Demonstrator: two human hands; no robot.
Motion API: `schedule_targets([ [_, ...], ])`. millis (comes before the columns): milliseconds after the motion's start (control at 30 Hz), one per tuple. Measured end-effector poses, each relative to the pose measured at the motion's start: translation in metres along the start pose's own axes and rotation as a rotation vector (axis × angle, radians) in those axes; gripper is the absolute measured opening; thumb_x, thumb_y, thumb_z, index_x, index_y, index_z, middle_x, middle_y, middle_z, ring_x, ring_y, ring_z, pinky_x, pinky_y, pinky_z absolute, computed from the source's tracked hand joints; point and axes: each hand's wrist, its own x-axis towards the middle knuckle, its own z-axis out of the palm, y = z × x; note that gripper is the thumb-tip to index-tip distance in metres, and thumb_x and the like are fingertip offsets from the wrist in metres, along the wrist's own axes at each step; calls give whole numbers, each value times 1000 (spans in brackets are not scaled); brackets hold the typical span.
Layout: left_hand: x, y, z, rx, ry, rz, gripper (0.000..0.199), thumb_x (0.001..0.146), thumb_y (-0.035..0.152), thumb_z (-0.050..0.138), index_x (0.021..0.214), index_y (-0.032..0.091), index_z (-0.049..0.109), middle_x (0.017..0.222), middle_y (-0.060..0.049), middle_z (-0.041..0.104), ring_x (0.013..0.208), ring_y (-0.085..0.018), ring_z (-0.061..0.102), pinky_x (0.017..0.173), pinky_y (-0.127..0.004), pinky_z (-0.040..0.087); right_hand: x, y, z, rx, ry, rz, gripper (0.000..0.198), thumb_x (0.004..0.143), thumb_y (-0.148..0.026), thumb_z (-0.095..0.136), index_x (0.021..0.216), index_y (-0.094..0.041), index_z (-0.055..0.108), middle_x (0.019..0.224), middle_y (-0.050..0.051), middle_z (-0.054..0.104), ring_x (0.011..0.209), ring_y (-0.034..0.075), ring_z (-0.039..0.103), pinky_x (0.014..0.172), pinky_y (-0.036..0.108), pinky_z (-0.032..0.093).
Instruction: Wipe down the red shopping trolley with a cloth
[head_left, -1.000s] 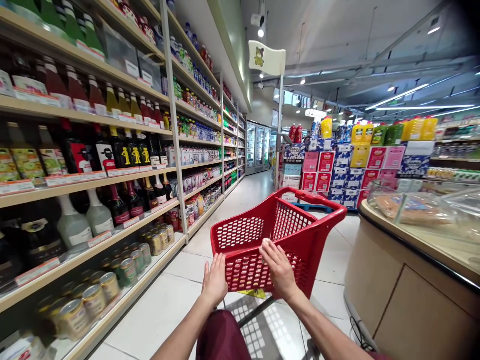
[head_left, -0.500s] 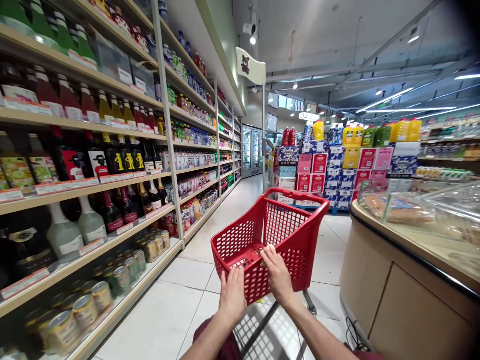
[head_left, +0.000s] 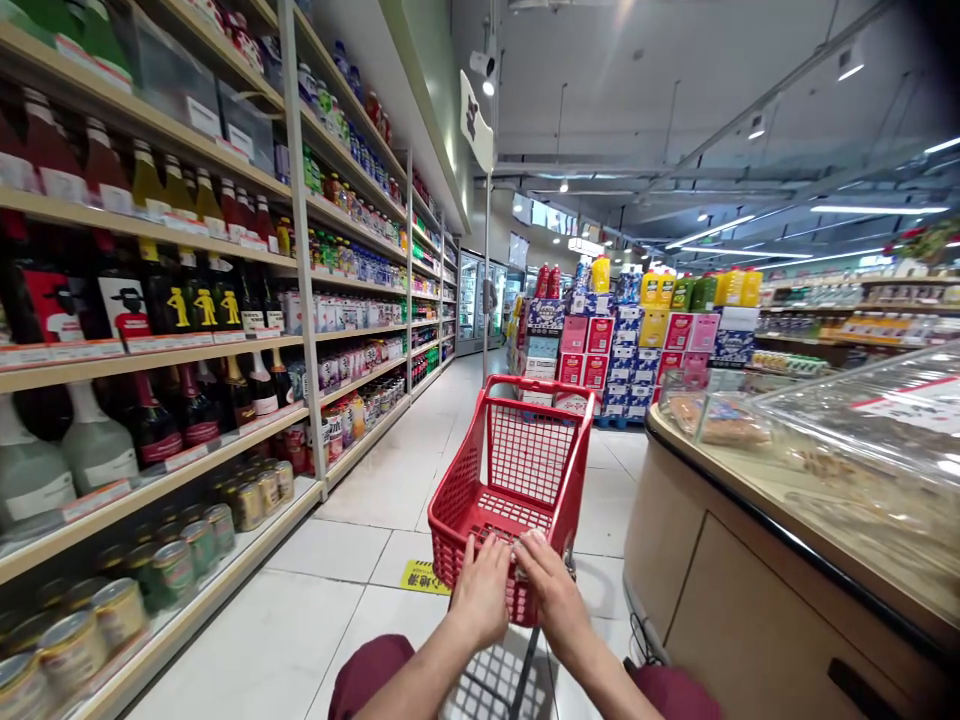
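Directly ahead of me stands a red plastic shopping cart (head_left: pixel 491 508) with mesh sides and a raised handle bar at its far end. Over the near rim of its basket lies my left hand (head_left: pixel 484 590), fingers bent across the edge. Close beside it, my right hand (head_left: pixel 551 588) grips the same rim a little to the right. The fingertips of both hands dip inside the basket, and my thumbs are mostly hidden. The cart's grey metal frame shows below, between my forearms.
Shelves of bottles and cans (head_left: pixel 180 450) line the left side. On the right a curved wooden counter (head_left: pixel 690 540) with clear covers stands close to the cart. Stacked drink boxes (head_left: pixel 585 350) rise beyond. A yellow floor sign (head_left: pixel 424 577) lies left of the cart.
The cart has swung round, its handle end moving left, so it now points more straight ahead. Both hands stay on the rim. Shelves and counter have shifted left in view.
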Motion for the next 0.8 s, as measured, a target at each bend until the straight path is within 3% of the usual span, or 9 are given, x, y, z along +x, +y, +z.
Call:
schedule_targets([
  [200, 10, -2, 6, 85, 41, -142, 70, 65, 19, 42, 133, 12, 27, 144, -10, 20, 133, -23, 9, 107, -45, 8, -18, 11, -6, -106, 104, 221, 50, 81, -8, 33, 127, -26, 42, 130, 5, 45, 122, 19, 38, 98, 39, 38],
  [333, 19, 1, 12, 75, 11, -9, 74, 63, 21, 45, 134, 12, 25, 144, -9, 20, 133, -21, 8, 108, -42, 8, -10, 1, 14, -94, 91, 86, 49, 83, -9, 35, 128, -27, 40, 131, 5, 44, 123, 18, 36, 96, 38, 40],
  [400, 20, 1, 15, 81, 26, 6, 73, 65, 20, 43, 134, 11, 24, 144, -9, 18, 133, -19, 7, 108, -43, 6, -10, 7, 13, -107, 65, 28, 50, 83, -8, 34, 128, -28, 38, 131, 4, 45, 124, 18, 34, 98, 41, 37],
  [533, 18, -3, 17, 72, 61, -76, 71, 66, 15, 41, 134, 10, 22, 146, -10, 11, 133, -20, 2, 108, -43, 7, -17, 28, -2, -177, 132, 165, 54, 82, -4, 30, 131, -27, 35, 131, 6, 44, 125, 19, 32, 100, 47, 32],
  [600, 17, -4, 16, 43, 45, -78, 72, 65, 15, 43, 134, 9, 22, 146, -10, 9, 133, -20, 0, 108, -42, 8, -16, 23, 1, -173, 170, 206, 56, 80, -1, 28, 131, -25, 34, 132, 7, 43, 125, 19, 32, 100, 46, 33],
  [733, 13, -5, 12, 22, 18, -74, 73, 64, 13, 43, 134, 9, 23, 146, -10, 8, 133, -19, -1, 108, -39, 9, -6, -7, 21, -77, 114, 35, 53, 82, -4, 31, 130, -26, 36, 134, 5, 40, 127, 17, 29, 100, 41, 36],
  [800, 10, -7, 9, 24, 17, -70, 73, 64, 11, 43, 134, 10, 23, 146, -10, 8, 133, -19, 0, 108, -39, 9, -4, -6, 20, -67, 85, -42, 50, 83, -7, 34, 129, -27, 37, 132, 4, 43, 126, 17, 31, 100, 40, 35],
])
